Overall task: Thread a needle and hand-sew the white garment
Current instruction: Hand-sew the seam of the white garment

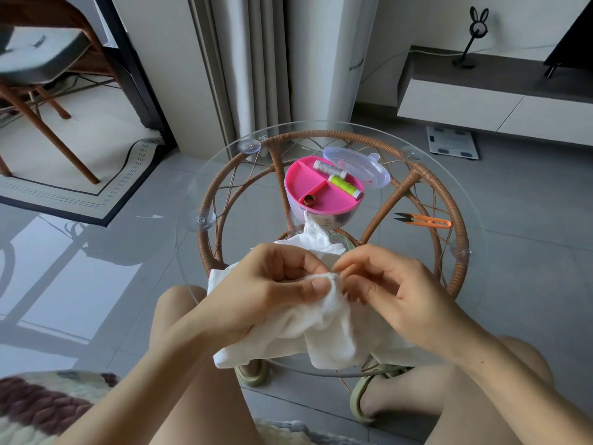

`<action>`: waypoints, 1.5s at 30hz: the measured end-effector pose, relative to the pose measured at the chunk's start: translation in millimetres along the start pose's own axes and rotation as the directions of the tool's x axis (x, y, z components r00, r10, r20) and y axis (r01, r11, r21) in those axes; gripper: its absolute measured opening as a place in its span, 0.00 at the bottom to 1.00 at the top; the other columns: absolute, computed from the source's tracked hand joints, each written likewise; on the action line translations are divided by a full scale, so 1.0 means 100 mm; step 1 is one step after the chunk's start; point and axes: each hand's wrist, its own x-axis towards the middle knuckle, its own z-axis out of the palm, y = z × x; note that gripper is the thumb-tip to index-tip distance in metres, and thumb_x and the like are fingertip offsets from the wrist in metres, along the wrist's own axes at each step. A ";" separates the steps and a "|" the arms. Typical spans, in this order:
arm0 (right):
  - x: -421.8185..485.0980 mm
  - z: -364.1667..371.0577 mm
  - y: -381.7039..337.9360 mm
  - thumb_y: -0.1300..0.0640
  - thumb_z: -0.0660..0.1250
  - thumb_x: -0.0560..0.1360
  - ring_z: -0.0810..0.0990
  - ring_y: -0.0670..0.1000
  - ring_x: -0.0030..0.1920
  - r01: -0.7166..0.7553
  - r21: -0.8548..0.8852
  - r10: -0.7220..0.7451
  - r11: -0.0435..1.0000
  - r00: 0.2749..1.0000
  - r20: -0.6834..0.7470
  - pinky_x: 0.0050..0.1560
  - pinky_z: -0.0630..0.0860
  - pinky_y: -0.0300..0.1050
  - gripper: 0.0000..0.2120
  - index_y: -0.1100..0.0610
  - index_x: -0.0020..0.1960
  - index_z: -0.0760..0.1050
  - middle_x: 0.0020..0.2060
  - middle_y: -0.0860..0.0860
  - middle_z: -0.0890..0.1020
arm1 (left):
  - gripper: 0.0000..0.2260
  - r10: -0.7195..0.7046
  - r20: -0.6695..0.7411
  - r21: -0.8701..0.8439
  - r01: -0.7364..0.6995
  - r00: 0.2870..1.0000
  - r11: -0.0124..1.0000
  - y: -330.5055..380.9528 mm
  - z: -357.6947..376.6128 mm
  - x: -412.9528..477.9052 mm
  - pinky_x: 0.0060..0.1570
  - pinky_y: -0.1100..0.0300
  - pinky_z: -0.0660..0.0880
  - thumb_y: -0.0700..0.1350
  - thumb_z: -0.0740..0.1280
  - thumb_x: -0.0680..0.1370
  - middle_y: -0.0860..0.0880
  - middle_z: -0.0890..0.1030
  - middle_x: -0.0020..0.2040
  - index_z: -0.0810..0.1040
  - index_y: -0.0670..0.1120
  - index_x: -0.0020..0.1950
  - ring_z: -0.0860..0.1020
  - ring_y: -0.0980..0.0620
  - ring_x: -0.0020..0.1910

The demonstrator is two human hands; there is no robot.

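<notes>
Round glass table (475, 200) on wicker base (426, 187), grey tiled floor (519, 194)

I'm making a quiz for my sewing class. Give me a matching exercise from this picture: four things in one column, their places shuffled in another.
Things: 1 orange snips; 2 green thread spool; 3 white garment; 4 clear lid.
Places: A gripped in the left hand; B in the pink tray; C propped open behind that tray; D on the glass table.
Pairs: 1-D, 2-B, 3-A, 4-C.
</notes>
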 end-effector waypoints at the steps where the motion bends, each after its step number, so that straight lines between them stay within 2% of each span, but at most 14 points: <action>1: -0.01 -0.02 0.03 0.59 0.65 0.74 0.81 0.42 0.41 0.007 -0.062 -0.008 0.998 1.000 -0.024 0.43 0.73 0.30 0.04 0.53 0.48 0.78 0.38 0.44 0.81 | 0.04 -0.005 0.007 -0.015 0.005 1.000 1.000 0.00 0.00 -0.01 0.32 0.66 0.74 0.40 0.69 0.70 0.46 0.81 0.33 0.83 0.46 0.36 0.79 0.54 0.32; 8: -0.05 0.09 -0.02 0.56 0.61 0.75 0.80 0.39 0.40 0.153 -0.147 -0.172 0.977 0.976 -0.132 0.42 0.72 0.28 0.07 0.49 0.48 0.78 0.40 0.44 0.82 | 0.03 -0.042 -0.091 -0.127 0.030 0.995 0.991 -0.04 0.13 0.04 0.29 0.64 0.74 0.38 0.69 0.67 0.43 0.81 0.31 0.81 0.42 0.33 0.78 0.51 0.29; 10: -0.07 0.11 -0.01 0.54 0.61 0.77 0.81 0.41 0.44 0.164 -0.224 -0.202 0.961 0.966 -0.159 0.44 0.75 0.34 0.07 0.50 0.51 0.77 0.42 0.43 0.82 | 0.03 -0.034 -0.106 -0.105 0.023 0.994 0.994 -0.03 0.14 0.05 0.30 0.64 0.74 0.39 0.69 0.67 0.44 0.80 0.31 0.81 0.43 0.33 0.78 0.52 0.29; 13: -0.11 0.08 -0.04 0.54 0.60 0.78 0.80 0.44 0.54 0.217 -0.436 -0.330 0.873 0.922 -0.201 0.52 0.76 0.43 0.11 0.53 0.56 0.78 0.52 0.45 0.83 | 0.03 -0.014 -0.106 -0.088 0.005 0.994 0.996 -0.03 0.15 0.05 0.31 0.64 0.74 0.39 0.69 0.68 0.43 0.80 0.32 0.81 0.42 0.34 0.78 0.51 0.31; 15: -0.10 0.07 -0.09 0.54 0.62 0.78 0.78 0.47 0.58 0.276 -0.516 -0.423 0.811 0.885 -0.192 0.56 0.75 0.45 0.10 0.55 0.53 0.80 0.55 0.48 0.81 | 0.03 -0.003 -0.101 -0.069 -0.004 0.995 0.998 -0.03 0.15 0.06 0.33 0.63 0.75 0.39 0.69 0.69 0.43 0.81 0.34 0.81 0.40 0.36 0.79 0.50 0.32; 18: -0.05 0.08 -0.12 0.55 0.65 0.77 0.79 0.50 0.55 0.322 -0.539 -0.480 0.779 0.859 -0.180 0.53 0.76 0.47 0.09 0.57 0.47 0.82 0.53 0.51 0.82 | 0.03 0.020 -0.074 -0.017 -0.021 0.997 1.000 -0.04 0.15 0.06 0.35 0.65 0.75 0.40 0.69 0.69 0.44 0.82 0.35 0.81 0.40 0.38 0.80 0.51 0.34; 23: -0.02 0.08 -0.13 0.53 0.66 0.75 0.80 0.46 0.52 0.260 -0.282 -0.334 0.923 0.907 -0.256 0.54 0.75 0.40 0.08 0.57 0.44 0.81 0.48 0.47 0.81 | 0.07 0.051 -0.081 0.064 -0.046 0.995 0.997 -0.02 0.16 0.04 0.37 0.63 0.75 0.41 0.69 0.70 0.43 0.82 0.38 0.80 0.38 0.43 0.79 0.50 0.37; 26: -0.01 0.09 -0.12 0.54 0.66 0.75 0.80 0.45 0.49 0.203 -0.171 -0.243 0.964 0.935 -0.257 0.51 0.75 0.37 0.08 0.58 0.45 0.80 0.45 0.45 0.81 | 0.10 0.116 -0.099 0.186 -0.096 0.988 0.978 -0.04 0.15 0.01 0.43 0.56 0.73 0.44 0.70 0.70 0.39 0.81 0.42 0.79 0.41 0.48 0.78 0.48 0.42; 30: -0.01 0.09 -0.12 0.53 0.68 0.75 0.80 0.45 0.46 0.114 -0.103 -0.137 0.988 0.954 -0.266 0.47 0.76 0.35 0.08 0.58 0.45 0.80 0.42 0.45 0.81 | 0.12 0.225 -0.098 0.451 -0.158 0.970 0.878 -0.06 0.12 -0.10 0.45 0.59 0.71 0.42 0.67 0.66 0.51 0.79 0.45 0.77 0.51 0.48 0.76 0.51 0.46; 33: 0.00 0.08 -0.12 0.56 0.68 0.75 0.80 0.46 0.44 0.050 -0.079 -0.069 0.996 0.963 -0.261 0.46 0.77 0.36 0.06 0.58 0.46 0.81 0.40 0.46 0.82 | 0.19 0.305 -0.039 0.573 -0.229 0.951 0.787 -0.06 0.15 -0.15 0.46 0.66 0.69 0.37 0.66 0.64 0.55 0.78 0.49 0.76 0.56 0.49 0.75 0.55 0.47; 35: 0.00 0.08 -0.14 0.57 0.68 0.75 0.81 0.44 0.42 0.024 -0.052 -0.036 0.998 0.965 -0.259 0.44 0.76 0.35 0.04 0.57 0.46 0.80 0.38 0.45 0.82 | 0.20 0.389 0.033 0.647 -0.316 0.921 0.694 -0.08 0.15 -0.12 0.50 0.63 0.70 0.35 0.67 0.64 0.55 0.78 0.50 0.78 0.55 0.50 0.76 0.52 0.51; 38: 0.01 0.09 -0.17 0.55 0.68 0.74 0.80 0.41 0.40 0.016 -0.043 -0.027 0.999 0.964 -0.265 0.41 0.74 0.30 0.04 0.55 0.44 0.80 0.36 0.42 0.82 | 0.12 0.455 0.047 0.753 -0.331 0.889 0.568 -0.11 0.16 -0.08 0.52 0.57 0.71 0.43 0.68 0.67 0.55 0.76 0.49 0.79 0.55 0.48 0.75 0.51 0.52; 42: 0.00 0.09 -0.17 0.53 0.67 0.74 0.80 0.41 0.41 0.021 -0.073 -0.041 0.997 0.958 -0.284 0.41 0.74 0.29 0.05 0.54 0.44 0.80 0.36 0.41 0.81 | 0.05 0.492 0.000 0.831 -0.274 0.870 0.484 -0.15 0.20 -0.05 0.48 0.63 0.70 0.53 0.68 0.68 0.57 0.75 0.47 0.80 0.56 0.42 0.73 0.54 0.48; 45: -0.01 0.08 -0.17 0.55 0.68 0.75 0.81 0.41 0.41 0.035 -0.114 -0.068 0.993 0.950 -0.304 0.42 0.75 0.30 0.03 0.53 0.44 0.79 0.36 0.41 0.82 | 0.07 0.541 -0.056 0.871 -0.223 0.839 0.437 -0.20 0.21 0.00 0.47 0.71 0.66 0.58 0.67 0.70 0.58 0.74 0.46 0.79 0.56 0.41 0.72 0.56 0.47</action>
